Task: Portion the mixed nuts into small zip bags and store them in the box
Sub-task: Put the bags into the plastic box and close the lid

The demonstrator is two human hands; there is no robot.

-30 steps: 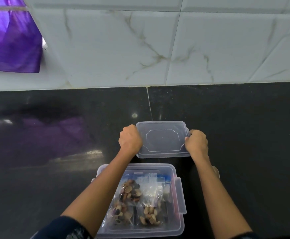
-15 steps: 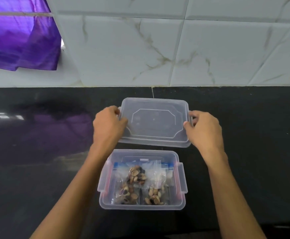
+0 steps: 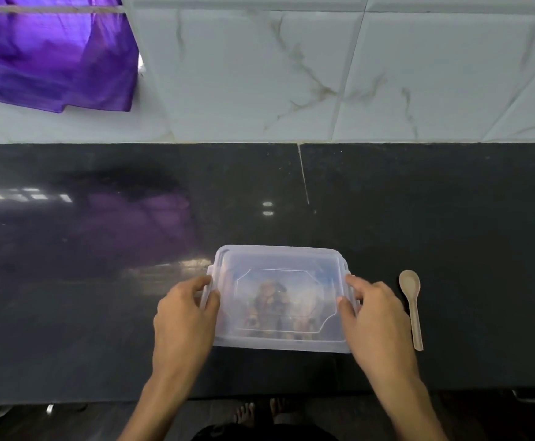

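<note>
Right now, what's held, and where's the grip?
The clear lid, sitting over the box of nut bags. Left hand grips its left short edge, right hand its right short edge, thumbs on top.

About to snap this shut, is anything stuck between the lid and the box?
Nothing visible. The lid sits over the box, both hands gripping its ends. The nut bags lie inside, below the lid. The spoon lies apart, to the right.

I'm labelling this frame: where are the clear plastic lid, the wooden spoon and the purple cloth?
clear plastic lid [image 3: 279, 265]: head view, far flat part.
wooden spoon [image 3: 409, 282]: head view, bowl.
purple cloth [image 3: 53, 55]: head view, middle fold.
</note>
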